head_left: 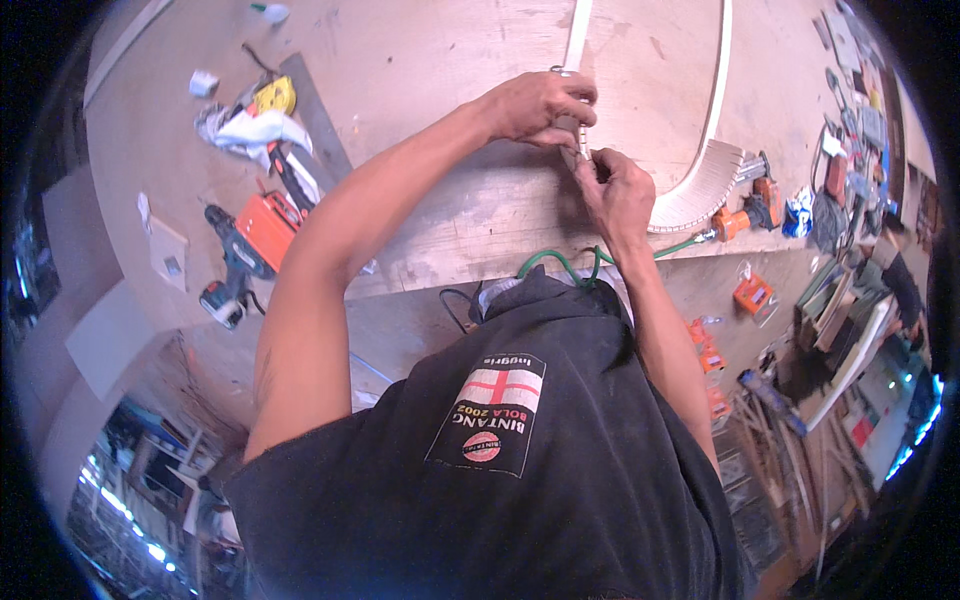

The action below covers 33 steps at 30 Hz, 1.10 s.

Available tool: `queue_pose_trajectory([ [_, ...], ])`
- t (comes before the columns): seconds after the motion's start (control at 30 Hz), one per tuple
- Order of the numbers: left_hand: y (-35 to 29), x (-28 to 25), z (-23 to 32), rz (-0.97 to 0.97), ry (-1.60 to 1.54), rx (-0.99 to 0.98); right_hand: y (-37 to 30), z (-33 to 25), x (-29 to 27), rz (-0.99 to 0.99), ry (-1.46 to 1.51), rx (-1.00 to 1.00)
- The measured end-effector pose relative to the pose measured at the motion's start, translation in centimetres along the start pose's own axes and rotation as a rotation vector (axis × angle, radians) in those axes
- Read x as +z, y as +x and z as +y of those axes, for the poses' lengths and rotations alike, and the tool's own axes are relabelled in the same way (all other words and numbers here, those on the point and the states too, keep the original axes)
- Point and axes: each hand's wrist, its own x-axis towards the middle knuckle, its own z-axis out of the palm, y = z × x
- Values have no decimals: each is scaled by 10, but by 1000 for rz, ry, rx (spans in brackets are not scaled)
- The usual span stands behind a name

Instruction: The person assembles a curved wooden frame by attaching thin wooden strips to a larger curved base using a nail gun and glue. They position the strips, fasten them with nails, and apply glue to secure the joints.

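Over the near part of a wooden worktable [430,230], both hands meet at a narrow pale strip [577,40] running away from me. My left hand [540,108] has its fingers curled round the strip. Just nearer and to the right, my right hand [618,195] pinches at the strip's near part with thumb and fingers; the fingers hide the exact contact. Right of the hands, a pale strip [716,95] stands on edge and bends into a curve with many fine slits [700,190]. Whether it joins the held strip is hidden.
An orange air nailer [745,215] with a green hose [680,246] lies by the curved strip. At left are a cordless drill [235,250], an orange tool [272,228], a yellow tape measure [277,96] and crumpled white material [255,130]. Wood offcuts [800,450] lean at lower right.
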Motion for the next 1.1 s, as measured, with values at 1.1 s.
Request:
queue_pose_trajectory([
  [1.1, 33, 147, 180, 1234, -334, -1085, 147, 53, -64, -549, 408, -341],
])
